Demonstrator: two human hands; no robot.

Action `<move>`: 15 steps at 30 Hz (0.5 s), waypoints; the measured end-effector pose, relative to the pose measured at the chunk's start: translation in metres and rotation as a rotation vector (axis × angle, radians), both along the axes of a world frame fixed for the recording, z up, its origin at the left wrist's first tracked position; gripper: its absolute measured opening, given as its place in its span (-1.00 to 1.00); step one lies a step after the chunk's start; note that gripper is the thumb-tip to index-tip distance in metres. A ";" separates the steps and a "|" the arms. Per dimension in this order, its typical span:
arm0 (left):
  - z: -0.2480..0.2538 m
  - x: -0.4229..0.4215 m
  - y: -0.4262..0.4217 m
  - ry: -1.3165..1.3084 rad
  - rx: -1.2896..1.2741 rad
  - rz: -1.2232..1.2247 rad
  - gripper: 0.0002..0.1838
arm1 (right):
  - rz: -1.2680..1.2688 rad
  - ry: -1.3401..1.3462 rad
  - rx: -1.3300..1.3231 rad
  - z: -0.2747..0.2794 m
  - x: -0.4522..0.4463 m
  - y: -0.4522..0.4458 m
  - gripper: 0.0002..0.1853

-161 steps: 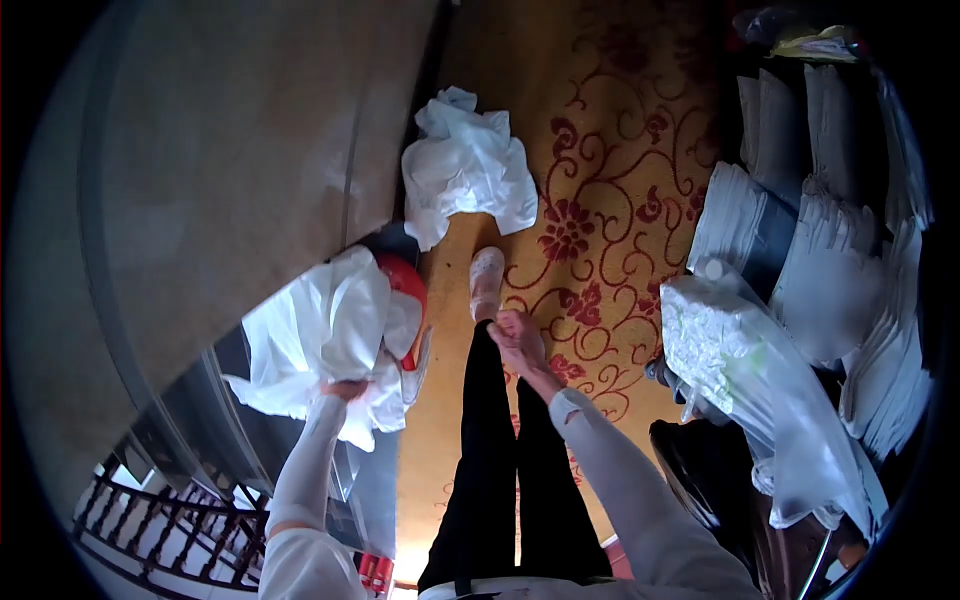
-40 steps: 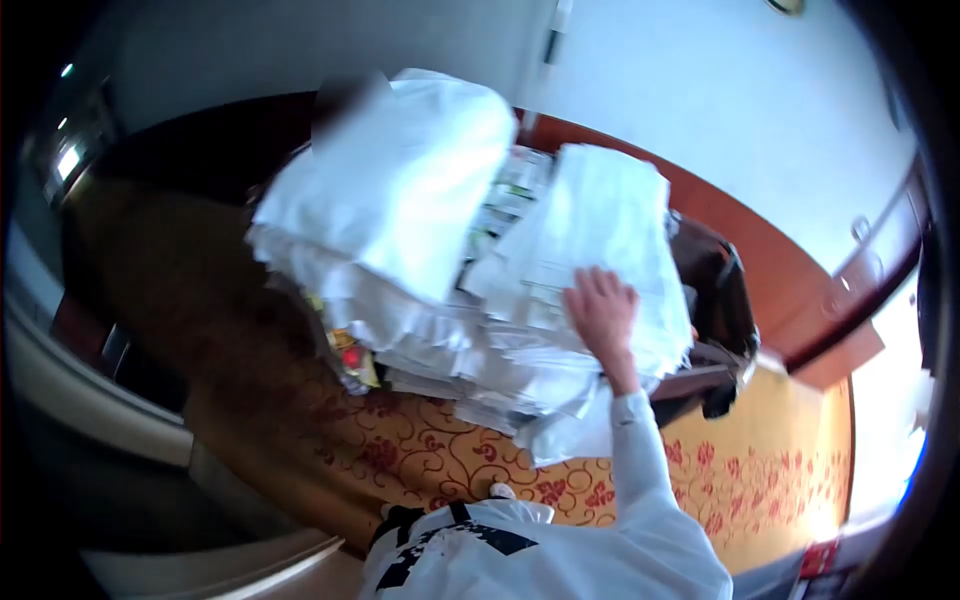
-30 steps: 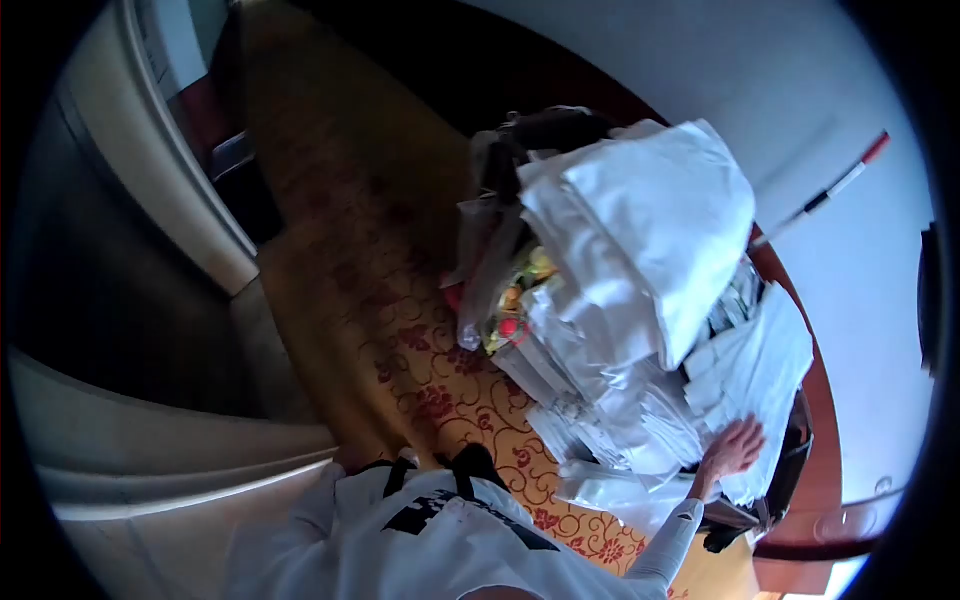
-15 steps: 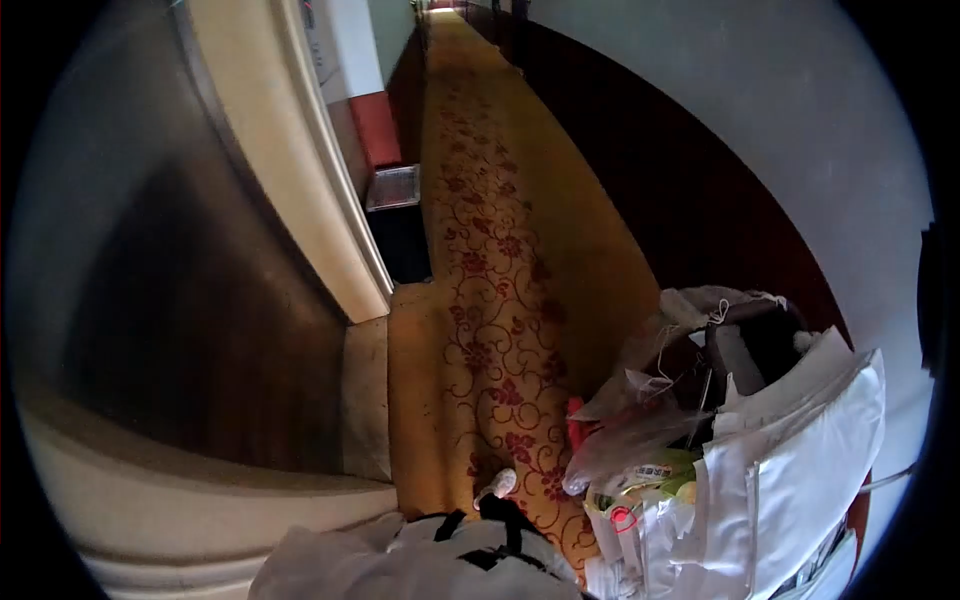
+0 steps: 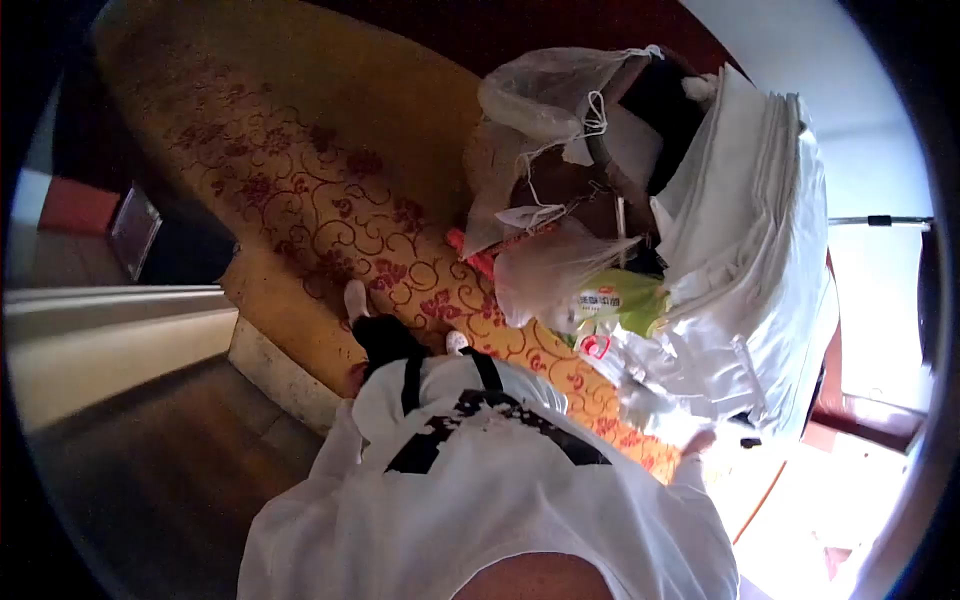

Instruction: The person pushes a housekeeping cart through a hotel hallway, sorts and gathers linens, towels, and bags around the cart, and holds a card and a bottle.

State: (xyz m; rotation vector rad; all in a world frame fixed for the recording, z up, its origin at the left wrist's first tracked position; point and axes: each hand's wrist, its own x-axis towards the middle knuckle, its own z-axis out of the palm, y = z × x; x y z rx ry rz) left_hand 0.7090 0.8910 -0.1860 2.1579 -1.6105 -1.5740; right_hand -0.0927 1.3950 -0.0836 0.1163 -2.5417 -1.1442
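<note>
Evidently the step in hand is standing alongside the tall stack of folded white cloth, at the person's right; the right hand is near its lower edge, though in this glare I can't tell whether it grips. The left hand hangs low, fingers too dark to judge. Handling the stack would call for steadying its layers. Gold carpet with red floral scrolls leaves room between the pale flat door sill and the thin translucent plastic bag.

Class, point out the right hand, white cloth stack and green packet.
Right hand [image 5: 698,442]: head view, visible part.
White cloth stack [image 5: 745,215]: head view, layered side.
Green packet [image 5: 638,300]: head view, printed side.
</note>
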 end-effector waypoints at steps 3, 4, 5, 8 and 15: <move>-0.008 0.073 -0.023 -0.063 0.107 -0.100 -0.75 | 0.241 -0.402 0.386 -0.020 0.168 -0.100 -0.71; -0.005 0.103 -0.029 -0.101 0.153 -0.146 -0.75 | 0.161 -0.556 0.024 -0.016 0.223 -0.155 -0.72; -0.003 0.132 -0.036 -0.135 0.189 -0.185 -0.74 | -0.115 -0.478 -0.606 -0.052 0.246 -0.171 -0.74; 0.002 0.217 -0.075 -0.239 0.278 -0.291 -0.74 | 0.033 -0.724 -1.141 0.024 0.420 -0.378 -0.71; -0.016 0.322 -0.306 -0.525 0.070 -0.553 -0.72 | 1.152 -0.348 -0.627 0.134 0.418 -0.631 -0.68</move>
